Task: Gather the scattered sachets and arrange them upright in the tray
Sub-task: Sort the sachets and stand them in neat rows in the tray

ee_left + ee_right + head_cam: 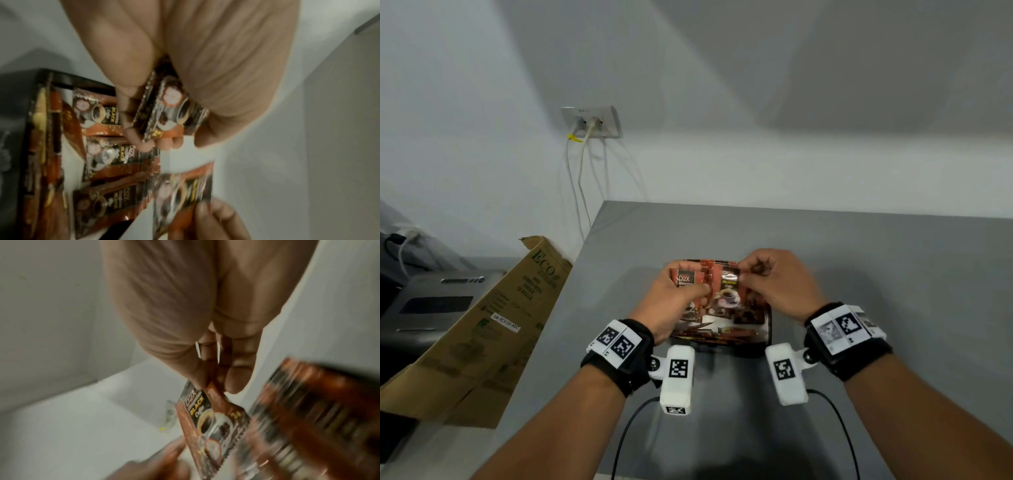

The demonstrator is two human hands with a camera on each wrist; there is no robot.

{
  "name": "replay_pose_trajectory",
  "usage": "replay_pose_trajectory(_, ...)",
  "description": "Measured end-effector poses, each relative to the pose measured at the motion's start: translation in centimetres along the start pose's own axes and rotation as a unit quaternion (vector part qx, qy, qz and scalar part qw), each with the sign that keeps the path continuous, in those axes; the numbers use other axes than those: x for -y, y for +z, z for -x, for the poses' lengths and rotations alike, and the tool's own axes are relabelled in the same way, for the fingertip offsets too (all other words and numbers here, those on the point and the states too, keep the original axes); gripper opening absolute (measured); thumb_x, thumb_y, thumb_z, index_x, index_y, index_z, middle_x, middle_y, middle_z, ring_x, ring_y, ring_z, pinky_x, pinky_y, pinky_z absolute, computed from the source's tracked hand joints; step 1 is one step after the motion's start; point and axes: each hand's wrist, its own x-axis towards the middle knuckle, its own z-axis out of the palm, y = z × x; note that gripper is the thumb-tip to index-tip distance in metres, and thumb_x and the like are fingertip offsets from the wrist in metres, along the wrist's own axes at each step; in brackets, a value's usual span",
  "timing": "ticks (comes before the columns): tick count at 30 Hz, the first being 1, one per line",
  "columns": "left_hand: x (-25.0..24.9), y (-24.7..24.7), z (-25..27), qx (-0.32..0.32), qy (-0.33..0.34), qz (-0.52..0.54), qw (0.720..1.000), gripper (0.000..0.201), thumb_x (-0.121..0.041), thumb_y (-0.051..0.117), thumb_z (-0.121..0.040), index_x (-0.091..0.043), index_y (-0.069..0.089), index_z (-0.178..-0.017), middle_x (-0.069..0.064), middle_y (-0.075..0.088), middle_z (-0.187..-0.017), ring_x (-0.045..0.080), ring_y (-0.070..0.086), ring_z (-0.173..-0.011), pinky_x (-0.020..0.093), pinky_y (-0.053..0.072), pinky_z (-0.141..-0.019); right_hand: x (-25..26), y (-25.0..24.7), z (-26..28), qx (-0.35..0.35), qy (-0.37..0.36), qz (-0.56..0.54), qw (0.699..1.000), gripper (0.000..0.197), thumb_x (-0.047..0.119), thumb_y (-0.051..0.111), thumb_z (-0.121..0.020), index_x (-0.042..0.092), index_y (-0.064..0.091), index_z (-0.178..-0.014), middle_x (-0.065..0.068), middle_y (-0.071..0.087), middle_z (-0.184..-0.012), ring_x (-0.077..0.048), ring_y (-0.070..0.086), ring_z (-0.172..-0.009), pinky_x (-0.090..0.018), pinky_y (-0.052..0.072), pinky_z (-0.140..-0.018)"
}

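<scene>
A black tray sits on the grey table and holds several brown-and-orange coffee sachets. My left hand grips a small stack of sachets above the tray's left side. My right hand pinches the top corner of one sachet between thumb and fingertips, holding it upright over the tray's far edge. In the left wrist view more sachets lie overlapping inside the tray. The right wrist view is blurred at its right side.
A cardboard box leans against the table's left edge, with a grey appliance behind it. A wall socket with cables hangs above the table's far left corner. Bare table surface stretches to the right of the tray.
</scene>
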Motion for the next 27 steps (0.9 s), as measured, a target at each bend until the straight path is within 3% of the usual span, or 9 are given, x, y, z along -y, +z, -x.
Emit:
replay_pose_trajectory(3,0.0,-0.9,-0.2,-0.034,-0.026,0.012,0.999,0.042,0.015,0.049,-0.085,-0.004,0.051,-0.123,0.016,0.064,-0.083,0.025,0.06,-0.067,0.038,0.051,-0.062,-1.9,-1.5,-0.2,0.004,0.017,0.137,0.99,0.016,0.007,0.07,-0.084,0.023,0.068,-0.081,0.007,0.071,-0.077,-0.01,0.067,-0.074,-0.019,0.049,-0.07)
replay_pose_trajectory(6,0.0,-1.1,-0.3,-0.038,-0.034,-0.007,0.999,0.047,0.018,0.047,-0.084,-0.007,0.048,-0.124,0.016,0.064,-0.087,0.023,0.063,-0.063,0.036,0.054,-0.057,-3.7,-0.6,0.0,0.06,0.038,0.229,0.971,0.017,0.007,0.066,-0.086,0.024,0.065,-0.084,0.008,0.067,-0.08,-0.009,0.064,-0.074,-0.011,0.041,-0.061)
replay_pose_trajectory(9,0.2,-1.0,-0.6,-0.044,-0.033,-0.03,0.998,0.05,0.019,0.052,-0.082,-0.012,0.048,-0.121,0.017,0.068,-0.098,0.023,0.07,-0.065,0.033,0.059,-0.06,-5.1,0.6,-0.2,0.062,0.047,0.255,0.964,0.021,0.006,0.063,-0.088,0.026,0.061,-0.084,0.004,0.069,-0.083,-0.016,0.067,-0.079,-0.022,0.052,-0.069)
replay_pose_trajectory(12,0.6,-1.1,-0.7,-0.048,-0.022,-0.062,0.997,0.05,0.015,0.058,-0.08,-0.017,0.052,-0.118,0.021,0.068,-0.108,0.025,0.071,-0.076,0.044,0.058,-0.077,-5.6,1.1,-0.1,0.026,0.052,0.3,0.952,0.014,0.009,0.061,-0.088,0.021,0.065,-0.094,-0.001,0.068,-0.093,-0.021,0.064,-0.087,-0.033,0.054,-0.079)
replay_pose_trajectory(14,0.7,-1.3,-0.7,-0.048,-0.014,-0.091,0.995,0.051,0.012,0.062,-0.076,-0.021,0.054,-0.114,0.019,0.067,-0.112,0.024,0.07,-0.082,0.047,0.056,-0.08,-6.1,1.4,0.0,0.012,0.043,0.308,0.95,0.012,0.01,0.062,-0.087,0.017,0.065,-0.095,-0.003,0.065,-0.098,-0.023,0.06,-0.091,-0.034,0.052,-0.081)
replay_pose_trajectory(18,0.8,-1.3,-0.7,-0.051,-0.009,-0.107,0.993,0.05,0.013,0.063,-0.076,-0.021,0.053,-0.111,0.013,0.067,-0.111,0.021,0.069,-0.08,0.036,0.054,-0.067,-6.8,1.8,0.4,0.008,0.006,0.326,0.945,0.012,0.012,0.067,-0.085,0.014,0.064,-0.097,0.003,0.052,-0.099,-0.017,0.048,-0.097,-0.025,0.038,-0.083)
replay_pose_trajectory(23,0.8,-1.2,-0.5,-0.044,-0.009,-0.125,0.991,0.056,0.014,0.072,-0.073,-0.019,0.053,-0.114,0.016,0.067,-0.105,0.032,0.064,-0.075,0.059,0.054,-0.079,-6.7,1.7,1.0,0.002,0.018,0.324,0.946,0.034,0.025,0.076,-0.08,0.022,0.052,-0.104,0.007,0.042,-0.109,-0.014,0.043,-0.107,-0.028,0.044,-0.092)
replay_pose_trajectory(25,0.8,-0.9,-0.5,-0.034,0.004,-0.134,0.99,0.057,0.012,0.075,-0.072,-0.021,0.054,-0.113,0.009,0.066,-0.103,0.029,0.062,-0.073,0.054,0.055,-0.076,-5.6,1.4,1.1,-0.024,0.003,0.283,0.959,0.039,0.031,0.078,-0.079,0.024,0.054,-0.109,0.009,0.042,-0.111,-0.01,0.041,-0.105,-0.025,0.042,-0.091)
replay_pose_trajectory(27,0.7,-0.4,-0.5,-0.01,0.011,-0.128,0.992,0.057,0.012,0.077,-0.071,-0.02,0.055,-0.112,0.006,0.067,-0.101,0.023,0.065,-0.073,0.043,0.055,-0.075,-3.4,1.4,1.1,-0.032,-0.029,0.206,0.978,0.035,0.034,0.076,-0.082,0.026,0.06,-0.112,0.01,0.05,-0.107,-0.006,0.049,-0.095,-0.018,0.041,-0.084)
